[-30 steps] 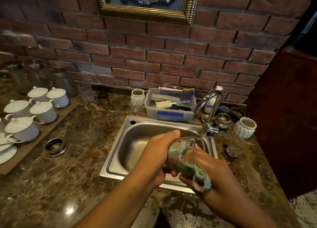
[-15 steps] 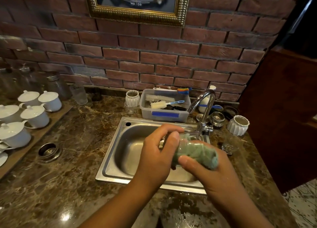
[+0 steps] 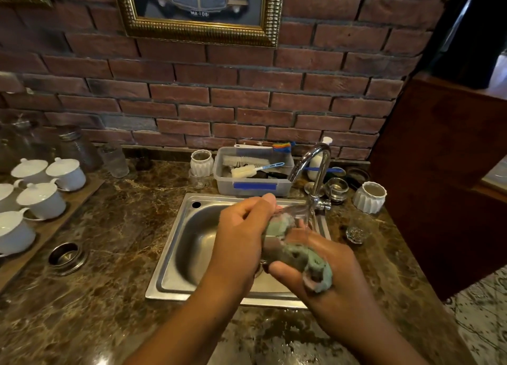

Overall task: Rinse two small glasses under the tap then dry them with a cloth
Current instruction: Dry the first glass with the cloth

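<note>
Over the steel sink (image 3: 189, 227) my two hands work a small clear glass (image 3: 297, 214) and a green and pink cloth (image 3: 299, 255). My left hand (image 3: 241, 235) has its fingers curled round the glass's near end. In my right hand (image 3: 323, 268) lies the bunched cloth, which runs from the palm up against the glass. How far the cloth reaches inside the glass is unclear. A second small glass (image 3: 356, 230) stands upright on the counter right of the sink. The chrome tap (image 3: 315, 167) arches just behind my hands.
A plastic tub (image 3: 255, 186) with brushes sits behind the sink. White ribbed jars (image 3: 369, 197) and metal cups stand near the tap. White lidded cups (image 3: 41, 200) fill a wooden tray at left. A metal ring (image 3: 65, 256) is set into the marble counter.
The cloth has shifted from sitting inside the glass to trailing across my right palm. My left hand has turned on the glass. The view has tilted slightly.
</note>
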